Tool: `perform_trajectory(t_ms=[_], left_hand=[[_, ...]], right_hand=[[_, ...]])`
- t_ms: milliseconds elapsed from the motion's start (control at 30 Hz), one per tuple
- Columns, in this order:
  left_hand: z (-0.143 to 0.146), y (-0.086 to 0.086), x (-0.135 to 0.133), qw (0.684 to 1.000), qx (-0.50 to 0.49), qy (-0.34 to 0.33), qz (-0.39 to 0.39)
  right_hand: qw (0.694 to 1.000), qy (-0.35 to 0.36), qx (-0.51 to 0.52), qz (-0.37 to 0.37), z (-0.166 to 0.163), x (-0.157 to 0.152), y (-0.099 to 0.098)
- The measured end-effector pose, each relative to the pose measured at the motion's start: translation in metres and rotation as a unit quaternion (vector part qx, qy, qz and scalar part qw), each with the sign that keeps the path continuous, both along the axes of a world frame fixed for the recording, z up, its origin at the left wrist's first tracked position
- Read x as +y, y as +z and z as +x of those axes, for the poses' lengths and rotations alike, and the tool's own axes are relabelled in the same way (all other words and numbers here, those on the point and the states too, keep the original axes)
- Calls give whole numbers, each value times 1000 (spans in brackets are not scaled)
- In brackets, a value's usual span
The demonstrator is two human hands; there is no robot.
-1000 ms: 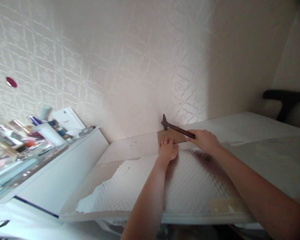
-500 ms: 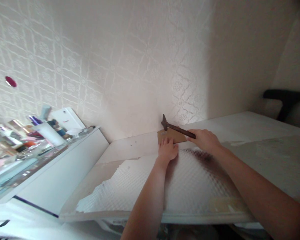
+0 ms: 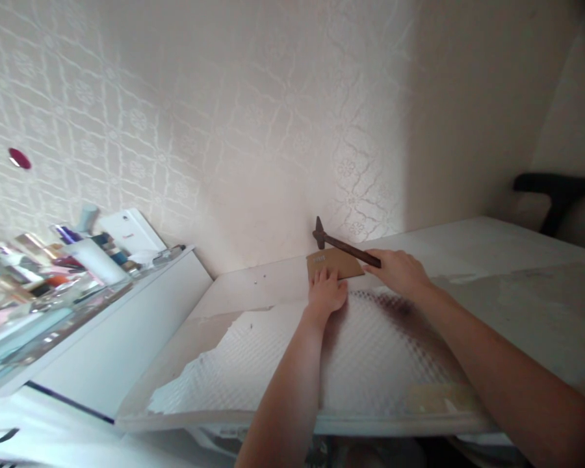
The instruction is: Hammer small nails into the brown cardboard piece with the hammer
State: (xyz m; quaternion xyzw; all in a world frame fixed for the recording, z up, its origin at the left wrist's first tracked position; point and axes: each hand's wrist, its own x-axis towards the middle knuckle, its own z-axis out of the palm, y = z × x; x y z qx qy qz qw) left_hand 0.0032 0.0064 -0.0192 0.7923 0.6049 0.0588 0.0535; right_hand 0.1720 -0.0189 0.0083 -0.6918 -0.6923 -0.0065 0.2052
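My right hand (image 3: 398, 273) is wrapped round the handle of a hammer (image 3: 346, 247). The dark brown head is raised just above the far left part of a brown, cardboard-like piece (image 3: 344, 263). That piece lies on the worn white tabletop (image 3: 238, 283) close to the wall. On its near edge rests my left hand (image 3: 327, 291), fingers laid flat and slightly apart. A small row of pale marks shows on the brown piece beneath the hammer head; what they are is too small to tell.
A white cabinet (image 3: 121, 344) stands to the left, topped with bottles and cosmetics (image 3: 97, 260). Patterned wallpaper (image 3: 273, 130) rises behind the table. Two tiny bits (image 3: 260, 279) lie left of the brown piece. A black armrest (image 3: 558, 188) shows at the right.
The hammer head has risen slightly, away from the brown piece. My left hand stays in the same place.
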Motion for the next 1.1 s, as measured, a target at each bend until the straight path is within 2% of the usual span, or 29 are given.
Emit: perform_trajectory(t_ms=[300, 600, 867, 1100], left_hand=[[0, 0, 0, 1000, 7, 0, 1], [1, 1, -1, 1000, 1, 4, -8], [0, 1, 0, 1000, 4, 1, -2], [0, 1, -1, 1000, 2, 2, -2]], right_hand=[[1000, 15, -6, -18, 1, -2, 0], [998, -43, 49, 12, 5, 4, -1], [989, -78, 116, -42, 7, 9, -8], [985, -69, 144, -65, 8, 9, -7]])
